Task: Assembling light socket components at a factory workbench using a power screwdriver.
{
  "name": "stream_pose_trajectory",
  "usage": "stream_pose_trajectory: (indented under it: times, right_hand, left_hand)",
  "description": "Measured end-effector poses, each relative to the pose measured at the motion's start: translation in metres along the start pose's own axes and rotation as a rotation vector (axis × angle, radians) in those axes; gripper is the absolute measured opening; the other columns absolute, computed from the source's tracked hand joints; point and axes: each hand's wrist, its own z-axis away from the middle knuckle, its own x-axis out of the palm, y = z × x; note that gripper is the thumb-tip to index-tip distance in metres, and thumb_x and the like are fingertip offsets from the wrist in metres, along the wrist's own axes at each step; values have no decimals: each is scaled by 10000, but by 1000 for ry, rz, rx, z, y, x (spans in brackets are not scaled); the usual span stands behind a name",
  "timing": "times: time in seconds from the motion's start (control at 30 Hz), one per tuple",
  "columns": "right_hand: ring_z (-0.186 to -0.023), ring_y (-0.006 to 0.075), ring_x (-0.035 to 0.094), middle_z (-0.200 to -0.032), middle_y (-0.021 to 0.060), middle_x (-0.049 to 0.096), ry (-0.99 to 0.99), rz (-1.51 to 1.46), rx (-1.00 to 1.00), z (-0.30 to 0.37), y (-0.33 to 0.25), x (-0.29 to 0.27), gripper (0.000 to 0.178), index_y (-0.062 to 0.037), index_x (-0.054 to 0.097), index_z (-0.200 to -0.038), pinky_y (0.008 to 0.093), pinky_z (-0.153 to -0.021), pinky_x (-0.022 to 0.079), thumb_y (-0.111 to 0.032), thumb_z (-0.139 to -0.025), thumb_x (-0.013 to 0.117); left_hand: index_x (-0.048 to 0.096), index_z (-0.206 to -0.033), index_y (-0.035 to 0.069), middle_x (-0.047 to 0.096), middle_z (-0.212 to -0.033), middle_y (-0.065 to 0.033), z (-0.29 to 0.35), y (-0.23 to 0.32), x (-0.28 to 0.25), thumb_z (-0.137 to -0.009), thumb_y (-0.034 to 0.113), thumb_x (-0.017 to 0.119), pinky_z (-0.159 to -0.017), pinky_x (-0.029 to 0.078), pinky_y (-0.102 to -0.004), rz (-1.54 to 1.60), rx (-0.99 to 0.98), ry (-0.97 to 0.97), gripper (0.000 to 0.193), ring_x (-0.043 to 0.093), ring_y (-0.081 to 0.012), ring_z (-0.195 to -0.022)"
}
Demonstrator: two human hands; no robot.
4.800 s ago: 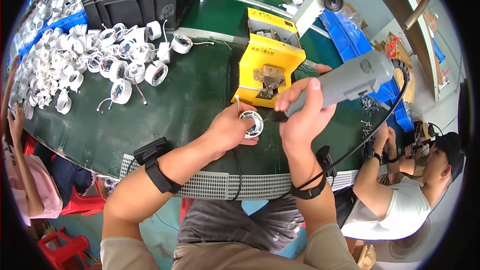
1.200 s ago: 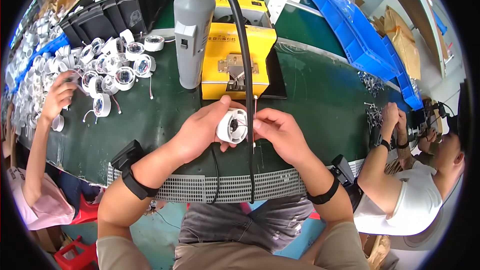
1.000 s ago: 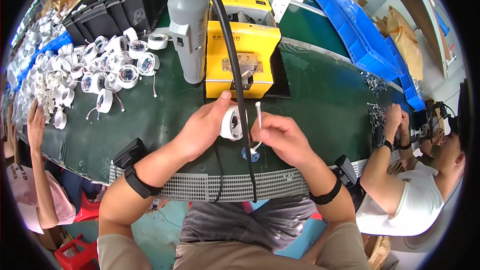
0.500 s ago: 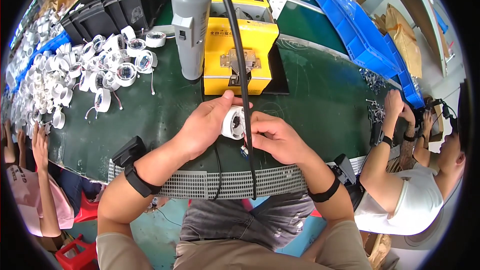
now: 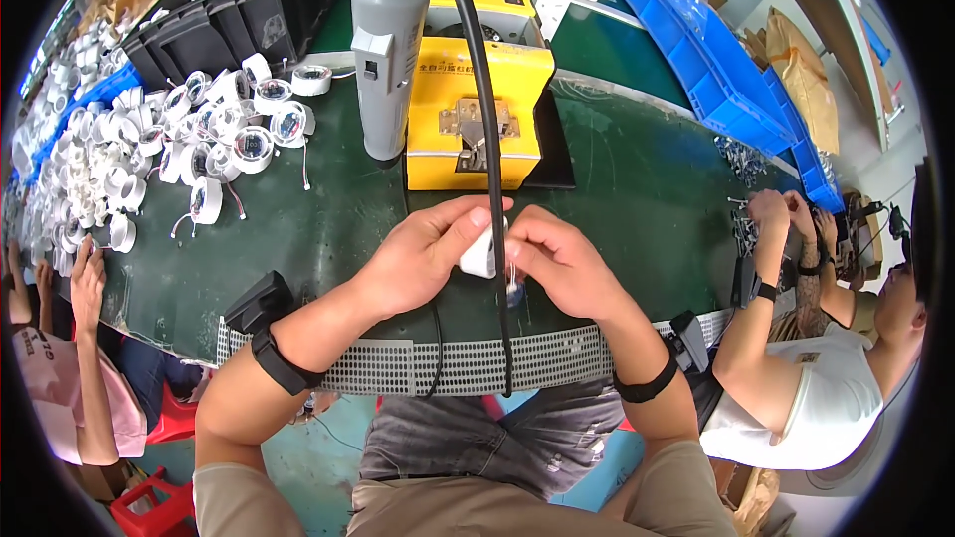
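Note:
Over the near part of the green table, my left hand (image 5: 423, 251) is closed around a white round plastic housing (image 5: 478, 257), now turned so that its side wall shows. My right hand (image 5: 569, 267) is closed in a pinch just right of the housing, at thin wires (image 5: 512, 264). A small bluish part (image 5: 515, 291), blurred, hangs below these fingertips. A black cable (image 5: 490, 139) passes in front of the gap between my hands and hides part of the work. Beyond my hands stands a yellow machine (image 5: 473, 89) with a metal fitting on its front.
A grey powered screwdriver (image 5: 386, 89) hangs left of the machine. Many white housings (image 5: 204, 194), some with circuit boards and wires, are heaped at left by a black bin (image 5: 239, 30). Screws (image 5: 744, 164) and blue trays (image 5: 716, 89) lie right. Co-workers (image 5: 806, 378) sit on both sides.
The housing has tipped from showing its open face to showing its side, and shifted slightly right with my left hand. My right hand has moved slightly right. The screwdriver has swung slightly right.

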Motion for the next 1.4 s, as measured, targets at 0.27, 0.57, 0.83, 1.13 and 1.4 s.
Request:
stream_pose_trajectory:
  times: [0.27, 0.57, 0.83, 1.13, 1.4]
  right_hand:
    - [-829, 122, 623, -1015, 79, 593, 400, 79, -182, 2, -9, 6, 186, 4, 595, -994, 248, -659, 545, 19, -832, 685]
    - [-672, 136, 625, -890, 113, 677, 336, -252, -164, 4, -13, 4, 181, 57, 666, -1030, 235, -607, 522, -74, -918, 611]
    - [-670, 150, 664, -842, 143, 688, 424, -209, -204, 8, -8, 15, 150, 61, 642, -981, 259, -588, 564, 78, -833, 655]
    - [-703, 135, 632, -824, 112, 672, 494, 194, -455, 3, -3, 18, 173, 25, 661, -900, 244, -617, 509, 59, -753, 744]
    - [-815, 157, 616, -902, 88, 620, 689, 432, -573, 4, -15, 19, 255, -12, 656, -925, 258, -676, 506, -16, -715, 801]
  left_hand:
    - [579, -1237, 11, 635, -1027, -10, -2, 2, -2, -1014, 283, 478, -831, 456, -243, 127, 50, 233, 366, 568, -78, -924]
    - [427, -1368, -28, 539, -1298, -108, -2, 3, -4, -988, 203, 506, -1013, 404, -323, 294, 135, -30, 452, 530, -176, -1160]
    - [345, -1427, 0, 498, -1343, -106, 3, 0, 5, -1010, 245, 468, -986, 419, -302, 234, 96, -104, 500, 522, -171, -1167]
    - [333, -1437, 19, 478, -1363, -103, 6, 2, 10, -1032, 214, 399, -1026, 385, -300, 165, 111, -52, 454, 482, -176, -1225]
    - [248, -1478, 29, 442, -1375, -91, 8, 1, 17, -1029, 181, 404, -1068, 315, -297, 336, 166, -105, 499, 412, -165, -1269]
